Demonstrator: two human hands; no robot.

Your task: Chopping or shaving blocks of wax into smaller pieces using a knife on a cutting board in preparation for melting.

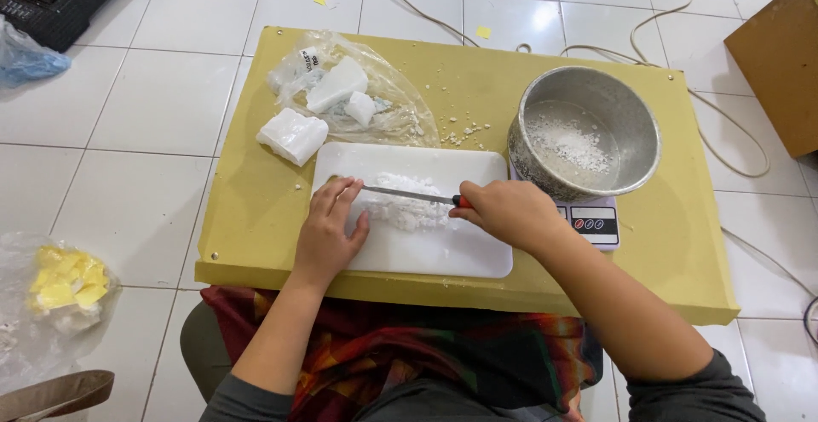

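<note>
Two hands: both are down on the white cutting board, working one heap of white shavings.
Shavings: a crumbly white pile on the board's middle, lying between the hands.
Knife: the knife lies across the top of the pile, long axis running left to right, tip by the left fingers, red handle end at the right fist.
Right hand: the right hand is closed tight round the handle, just right of the pile.
Left hand: the left hand rests flat, fingers spread and curled lightly, touching the blade's tip end and the pile's left edge; it grips nothing.
Nearer hand: both touch or all but touch the pile; the left is the closer.
Beyond: white wax-like blocks and a clear bag lie behind the board; a metal pot stands on a scale to the right.
Worktop: a low yellow worktop on tiled floor.
</note>
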